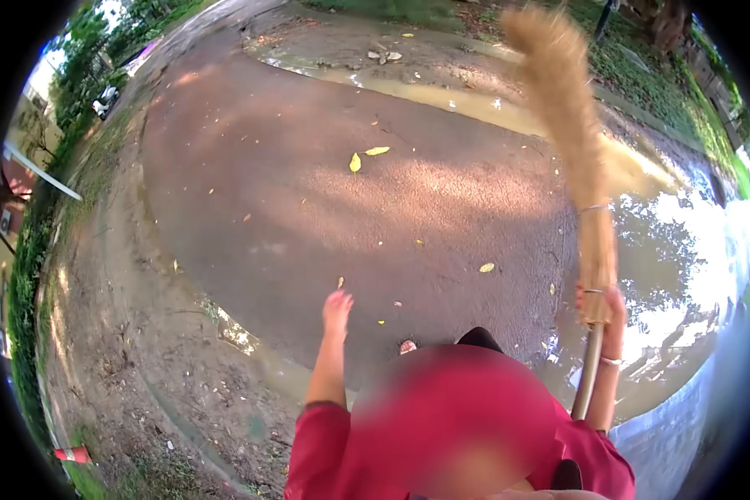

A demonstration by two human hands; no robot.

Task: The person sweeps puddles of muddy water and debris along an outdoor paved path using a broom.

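My right hand point(615, 310) is closed around the lower bound part of a straw broom point(587, 167), just above its pale stick handle. The broom is raised with its bristles up and tipped a little to the left, and the bristle end is blurred. My left hand point(337, 313) hangs out over the paved path point(308, 225), empty, its fingers loosely stretched. Red sleeves cover both upper arms. Part of a foot shows below on the path.
Yellow leaves point(356, 162) are scattered on the path. Muddy water point(658, 250) spreads along its right side, reflecting the sky. Bare soil point(117, 333) borders the left. A red and white cone point(73, 454) lies at the lower left.
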